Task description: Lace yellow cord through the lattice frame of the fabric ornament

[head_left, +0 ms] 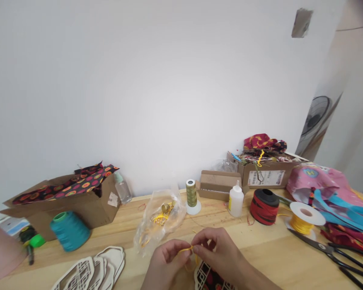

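Note:
My left hand (171,259) and my right hand (219,251) meet at the front middle of the table. Both are closed, fingertips pinching a thin yellow cord (185,249) between them. Under my right hand lies a pale lattice-cut wooden frame (201,272) backed with dark patterned fabric; its lower part runs out of view. Just beyond my left hand is a clear plastic bag (151,225) with yellow cord and gold-coloured pieces inside. Several similar bare wooden frames (109,266) are stacked to the left.
Along the wall stand a fabric-filled box (78,209), a green thread spool (191,195), a small open box (218,187) and a white squeeze bottle (236,201). A teal thread cone (69,231) is left. Red cord (263,207), a yellow cord spool (304,221) and scissors (329,249) are right.

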A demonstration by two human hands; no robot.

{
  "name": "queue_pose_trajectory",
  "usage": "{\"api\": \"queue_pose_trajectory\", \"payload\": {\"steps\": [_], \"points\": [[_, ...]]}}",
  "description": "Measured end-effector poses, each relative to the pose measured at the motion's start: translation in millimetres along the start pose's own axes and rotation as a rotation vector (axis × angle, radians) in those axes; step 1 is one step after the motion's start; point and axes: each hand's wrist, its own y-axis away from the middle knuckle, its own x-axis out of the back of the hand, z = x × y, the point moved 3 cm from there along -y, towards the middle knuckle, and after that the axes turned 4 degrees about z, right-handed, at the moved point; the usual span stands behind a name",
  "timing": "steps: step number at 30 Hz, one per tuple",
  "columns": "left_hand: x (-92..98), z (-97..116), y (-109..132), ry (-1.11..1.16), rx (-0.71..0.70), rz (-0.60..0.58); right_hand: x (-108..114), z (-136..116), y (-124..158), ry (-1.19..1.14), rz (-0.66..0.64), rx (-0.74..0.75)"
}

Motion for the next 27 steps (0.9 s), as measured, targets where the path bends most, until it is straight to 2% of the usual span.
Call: {"api": "queue_pose_trajectory", "payload": {"steps": [3, 5, 7, 10, 18, 22, 27], "points": [[2.1, 10, 3, -0.204, -0.178, 0.136, -1, 3, 2, 0.007, -0.004, -0.003], [1.3, 16, 6, -0.358, -0.266, 0.173, -3, 6, 2, 0.01, -0.007, -0.007], [-1.1, 22, 8, -0.475, -0.309, 0.157, -3, 8, 3, 0.016, -0.008, -0.011], [-5.5, 27, 11, -0.53, -0.315, 0.094, -3, 8, 2, 0.029, -0.026, -0.004], [-6.6, 16, 8, -0.221, -0.022, -0.015, 2, -10, 4, 0.11, -0.087, 0.115], [-4.5, 7, 6, -0.105, 0.118, -0.022, 3, -12, 4, 0.19, -0.074, 0.175], [-5.1, 6, 7, 0.003, 0.208, -0.017, 6, -14, 2, 0.265, -0.08, 0.21]]}}
